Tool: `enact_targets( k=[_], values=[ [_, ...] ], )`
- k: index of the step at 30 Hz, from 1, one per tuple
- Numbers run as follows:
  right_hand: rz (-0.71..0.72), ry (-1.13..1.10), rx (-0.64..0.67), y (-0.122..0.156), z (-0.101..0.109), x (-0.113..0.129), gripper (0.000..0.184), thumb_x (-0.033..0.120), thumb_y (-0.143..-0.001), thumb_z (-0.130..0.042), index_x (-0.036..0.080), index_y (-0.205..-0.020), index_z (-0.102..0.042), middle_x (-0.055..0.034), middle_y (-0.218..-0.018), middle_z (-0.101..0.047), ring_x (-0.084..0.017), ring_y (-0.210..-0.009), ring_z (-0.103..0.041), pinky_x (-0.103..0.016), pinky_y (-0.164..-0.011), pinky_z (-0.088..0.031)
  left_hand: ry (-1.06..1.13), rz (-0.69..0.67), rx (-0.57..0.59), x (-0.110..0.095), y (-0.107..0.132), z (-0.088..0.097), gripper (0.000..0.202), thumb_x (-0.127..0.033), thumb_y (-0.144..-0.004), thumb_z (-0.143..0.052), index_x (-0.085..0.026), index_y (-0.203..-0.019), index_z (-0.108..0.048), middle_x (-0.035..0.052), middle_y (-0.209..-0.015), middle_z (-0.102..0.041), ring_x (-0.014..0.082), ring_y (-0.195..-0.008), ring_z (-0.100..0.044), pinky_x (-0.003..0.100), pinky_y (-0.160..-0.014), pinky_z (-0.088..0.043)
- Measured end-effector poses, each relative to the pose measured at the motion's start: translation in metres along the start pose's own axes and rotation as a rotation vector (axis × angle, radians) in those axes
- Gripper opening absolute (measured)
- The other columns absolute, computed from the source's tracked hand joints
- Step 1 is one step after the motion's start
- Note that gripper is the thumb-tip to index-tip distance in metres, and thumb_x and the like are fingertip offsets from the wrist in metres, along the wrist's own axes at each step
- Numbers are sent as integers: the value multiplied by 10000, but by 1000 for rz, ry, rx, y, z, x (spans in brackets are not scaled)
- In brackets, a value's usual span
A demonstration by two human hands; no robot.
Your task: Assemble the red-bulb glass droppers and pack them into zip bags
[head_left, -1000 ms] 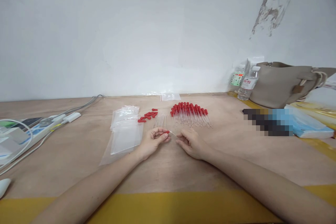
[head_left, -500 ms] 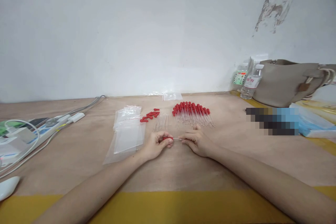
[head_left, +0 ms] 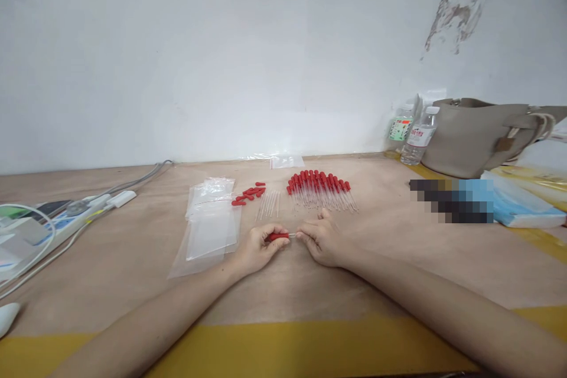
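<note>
Between the fingers of my left hand (head_left: pixel 261 246) is a red rubber dropper bulb (head_left: pixel 279 237), its open end facing right. My right hand (head_left: pixel 322 241) pinches a thin glass dropper tube (head_left: pixel 292 235), whose left end meets the bulb; how deep it sits inside is hidden. Beyond my hands lie several loose glass tubes (head_left: pixel 268 205) side by side, with a small heap of red bulbs (head_left: pixel 250 193) to their left. Farther right, many droppers with red bulbs fitted (head_left: pixel 319 189) are fanned out, bulbs toward the wall.
Clear plastic bags (head_left: pixel 212 230) lie left of the loose tubes. A power strip (head_left: pixel 75 221) with cables takes up the far left. Two bottles (head_left: pixel 419 137), a grey bag (head_left: pixel 476 133) and a blue-and-white package (head_left: pixel 518 204) stand or lie at the right.
My hands have come slightly closer together, and less of the glass tube shows between them. More of the red bulb is visible. The whole view has shifted a little.
</note>
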State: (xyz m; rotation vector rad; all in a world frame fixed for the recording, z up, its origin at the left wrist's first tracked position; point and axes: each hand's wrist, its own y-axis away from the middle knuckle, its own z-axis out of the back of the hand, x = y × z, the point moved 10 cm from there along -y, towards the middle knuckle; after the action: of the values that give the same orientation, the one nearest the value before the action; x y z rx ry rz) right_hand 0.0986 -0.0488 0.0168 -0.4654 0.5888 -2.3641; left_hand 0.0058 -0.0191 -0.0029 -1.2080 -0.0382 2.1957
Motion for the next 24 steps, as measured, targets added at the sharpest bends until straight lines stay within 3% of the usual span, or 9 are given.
enact_targets(
  k=[6, 9, 12, 15, 18, 21, 24],
  values=[
    [-79, -171, 102, -4, -8, -4, 280, 227, -872, -324, 197, -741, -570, 6, -685, -630, -120, -626, -523, -330, -781, -259, -131, -117, 18, -17, -4, 5, 174, -299, -782, -517, -191, -872, -620, 37, -826, -657, 167, -737, -595, 265, -665, -468],
    [-81, -167, 123, -5, -2, 0, 267, 246, -859, -355, 200, -715, -575, 2, -664, -626, -127, -620, -524, -324, -761, -298, -278, -197, 80, -26, -8, 7, 190, -294, -807, -481, -208, -916, -610, 39, -861, -643, 175, -789, -578, 285, -727, -448],
    [-151, -152, 126, -7, 6, -8, 229, 260, -806, -434, 197, -647, -587, 3, -613, -614, -121, -561, -503, -283, -662, -334, -449, -258, 12, -24, -14, 30, 238, -312, -787, -505, -204, -982, -588, 63, -965, -608, 207, -899, -541, 326, -814, -414],
    [-388, -249, 102, -9, 11, -47, 222, 317, -771, -461, 201, -649, -606, 5, -611, -615, -120, -537, -512, -237, -540, -333, -582, -199, -202, -1, -22, 76, 229, -291, -793, -470, -192, -950, -604, 72, -996, -586, 227, -965, -508, 359, -868, -383],
    [-623, -302, 66, -15, 9, -92, 278, 404, -731, -489, 187, -601, -606, -13, -603, -618, -136, -568, -541, -231, -525, -344, -691, -85, -286, 35, -28, 106, 233, -224, -780, -439, -194, -908, -632, 75, -966, -588, 241, -941, -515, 378, -855, -390],
    [-785, -158, -51, -26, 17, -125, 294, 443, -704, -505, 192, -576, -591, -18, -612, -622, -161, -642, -564, -257, -604, -359, -736, -26, -283, 63, -32, 115, 286, -182, -761, -430, -181, -973, -623, 96, -1037, -554, 252, -982, -500, 388, -871, -387],
    [-836, 7, -99, -42, 16, -134, 266, 429, -721, -483, 216, -627, -609, -16, -713, -647, -182, -748, -572, -312, -723, -338, -739, -31, -264, 74, -34, 112, 307, -179, -762, -430, -200, -1014, -604, 83, -1037, -549, 244, -983, -505, 378, -864, -398]
  ],
)
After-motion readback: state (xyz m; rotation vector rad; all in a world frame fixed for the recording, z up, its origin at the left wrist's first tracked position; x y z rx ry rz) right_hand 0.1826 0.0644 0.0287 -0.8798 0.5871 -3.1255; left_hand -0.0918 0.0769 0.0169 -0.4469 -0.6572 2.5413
